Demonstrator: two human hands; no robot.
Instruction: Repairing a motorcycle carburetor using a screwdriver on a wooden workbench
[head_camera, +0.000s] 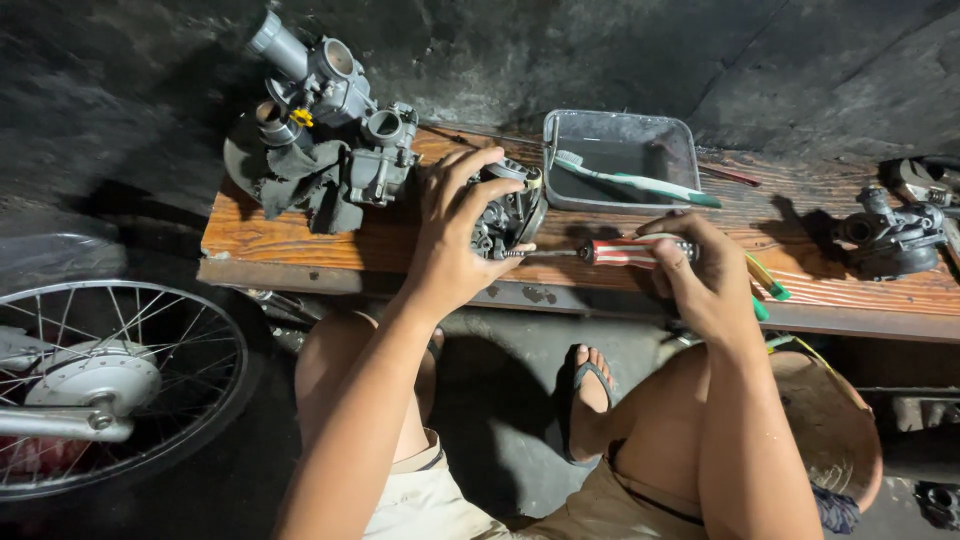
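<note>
Red-striped screwdriver gripped in your right hand, tip in the carburetor. Left hand clamps that carburetor on the wooden worktop; grey tray at 1 o'clock.

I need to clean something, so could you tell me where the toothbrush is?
The toothbrush lies across the grey plastic tray at the bench's back, just beyond the right hand.

My left hand covering much of the grey metal carburettor, spoked silver wheel cut off at left edge, dark metal part cropped at right.
</note>
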